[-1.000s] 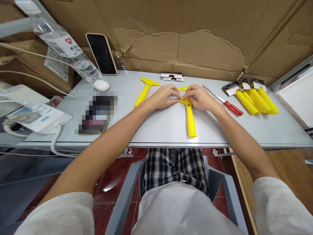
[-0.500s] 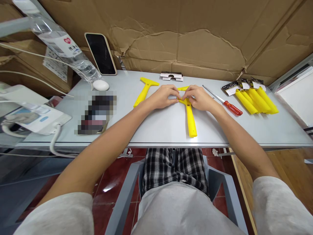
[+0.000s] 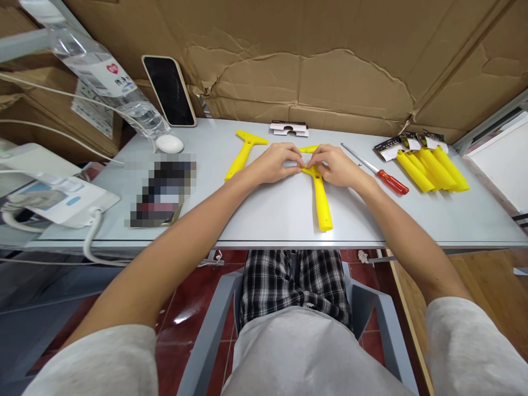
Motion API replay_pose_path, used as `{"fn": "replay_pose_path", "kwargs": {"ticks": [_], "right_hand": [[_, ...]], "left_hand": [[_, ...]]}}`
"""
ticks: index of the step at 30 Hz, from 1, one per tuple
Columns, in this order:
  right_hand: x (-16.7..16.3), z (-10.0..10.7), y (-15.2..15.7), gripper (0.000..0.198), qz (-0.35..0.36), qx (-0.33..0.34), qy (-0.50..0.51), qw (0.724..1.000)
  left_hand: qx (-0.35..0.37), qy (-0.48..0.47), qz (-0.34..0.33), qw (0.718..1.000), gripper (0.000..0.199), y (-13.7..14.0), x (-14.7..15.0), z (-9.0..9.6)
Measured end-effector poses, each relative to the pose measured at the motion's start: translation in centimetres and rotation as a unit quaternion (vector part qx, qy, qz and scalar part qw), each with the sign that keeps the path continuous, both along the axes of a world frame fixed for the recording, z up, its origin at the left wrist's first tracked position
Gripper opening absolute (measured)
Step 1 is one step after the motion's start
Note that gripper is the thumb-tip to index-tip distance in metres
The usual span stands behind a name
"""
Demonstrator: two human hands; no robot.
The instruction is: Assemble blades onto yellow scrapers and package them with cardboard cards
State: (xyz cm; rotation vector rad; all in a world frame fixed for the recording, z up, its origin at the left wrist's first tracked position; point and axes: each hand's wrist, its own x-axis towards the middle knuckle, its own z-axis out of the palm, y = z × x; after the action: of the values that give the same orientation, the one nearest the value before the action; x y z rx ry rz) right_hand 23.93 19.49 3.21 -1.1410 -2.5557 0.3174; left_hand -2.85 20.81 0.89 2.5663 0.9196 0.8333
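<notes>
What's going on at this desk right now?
Someone sits at the desk with both bare hands on one yellow tool, its handle pointing back toward them. The fingers of the left hand and right hand meet at its wide end; what exactly they pinch is too small to tell. A second yellow tool lies to the left. To the right are a screwdriver, not in hand, and a row of carded yellow pieces.
</notes>
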Motion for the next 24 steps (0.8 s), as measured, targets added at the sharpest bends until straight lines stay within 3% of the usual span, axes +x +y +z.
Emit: {"fn": "replay_pose_path", "kwargs": {"ticks": [13,18,24], "right_hand": [[3.0,1.5,-0.7,0.042,-0.042,0.061,0.074,0.995],[4.8,0.8,-6.8,0.046,-0.061,0.11,0.079,0.989],[8.2,-2.4,-14.5,0.061,-0.156,0.036,0.025,0.987]], "left_hand": [[-0.006,-0.014,0.006,1.0,0.021,-0.3,0.1,-0.2],[-0.01,-0.017,0.013,1.0,0.023,-0.4,0.0,-0.4],[-0.026,0.045,0.05,0.997,0.032,-1.1,-0.4,1.1]]}}
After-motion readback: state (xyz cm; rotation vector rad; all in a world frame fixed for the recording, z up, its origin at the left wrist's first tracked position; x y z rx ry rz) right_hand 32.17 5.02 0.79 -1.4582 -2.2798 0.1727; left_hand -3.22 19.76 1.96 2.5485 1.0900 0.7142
